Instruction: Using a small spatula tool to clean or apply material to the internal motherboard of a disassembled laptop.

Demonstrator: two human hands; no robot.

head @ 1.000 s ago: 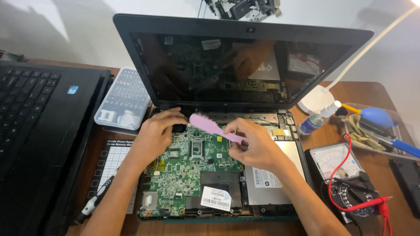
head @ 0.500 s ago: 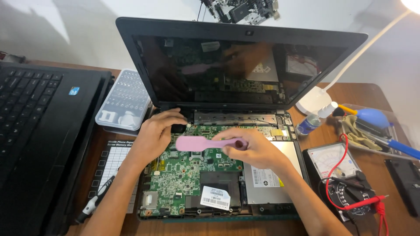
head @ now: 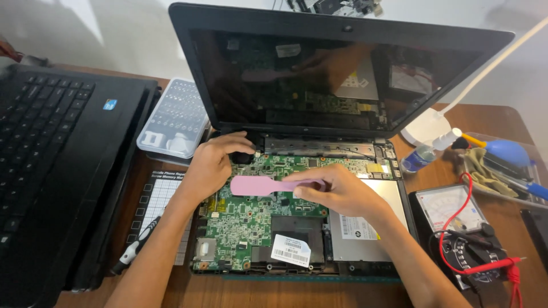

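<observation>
While the right hand (head: 342, 194) pinches the handle of a pink brush (head: 268, 185), the brush now lies flat and points left across the green board (head: 245, 222). A second ago it was tilted up and pointed toward the back of the open laptop (head: 297, 228). So the brush has swung down low over the board, and it looks like the sweeping is going on over the middle part.

The left hand (head: 214, 165) is curled, and its fingers press down at the back left corner of the laptop base, by a small black part. It has stayed there. Whether it grips anything cannot be told.

Just past the left hand, at the back of the wooden desk (head: 188, 285), sits a clear plastic case (head: 174, 120). It is full of rows of little screwdriver bits. A white grid mat (head: 157, 199) lies in front of it, with a screwdriver (head: 137, 245) on its edge.

Near the right edge of the desk, a clear tray (head: 534, 154) holds a blue air blower (head: 508, 151), a cloth and a pen. A small spray bottle (head: 419, 155) stands beside it. A meter (head: 451, 211) with red wires lies near the front right corner. Another black laptop (head: 51, 165) fills the left side.
</observation>
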